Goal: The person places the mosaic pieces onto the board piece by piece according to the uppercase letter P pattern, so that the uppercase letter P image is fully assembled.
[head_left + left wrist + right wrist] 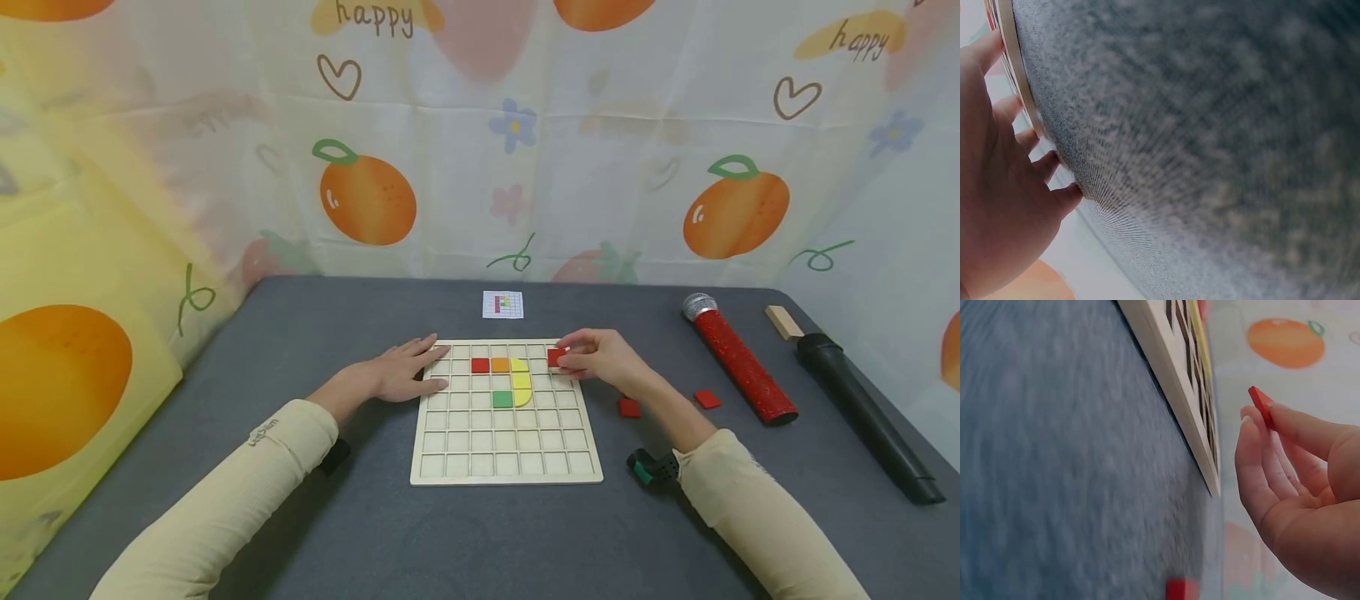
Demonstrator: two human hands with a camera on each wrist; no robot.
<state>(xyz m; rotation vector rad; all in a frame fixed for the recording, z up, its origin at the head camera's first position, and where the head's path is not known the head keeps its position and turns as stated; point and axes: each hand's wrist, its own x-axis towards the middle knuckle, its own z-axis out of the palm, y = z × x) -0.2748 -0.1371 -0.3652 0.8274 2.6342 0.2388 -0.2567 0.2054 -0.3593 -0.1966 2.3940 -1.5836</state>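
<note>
A pale wooden grid board (457,477) lies on the table, with a red square tile (480,366), an orange tile (499,365), a green tile (502,399) and several yellow pieces (521,381) set in its cells. My left hand (397,372) rests on the board's upper left edge, fingers straight and spread; the left wrist view shows its fingertips along the wooden rim (1017,69). Between thumb and fingertips my right hand (600,360) pinches a red square tile (1260,403), held over the board's upper right corner.
Two loose red tiles, one nearer the board (629,408) and one farther right (707,399), lie on the grey table. Behind the board is a small pattern card (502,305). A red microphone (742,358), a black baton-like object (870,417) and a wooden block (783,322) are at right.
</note>
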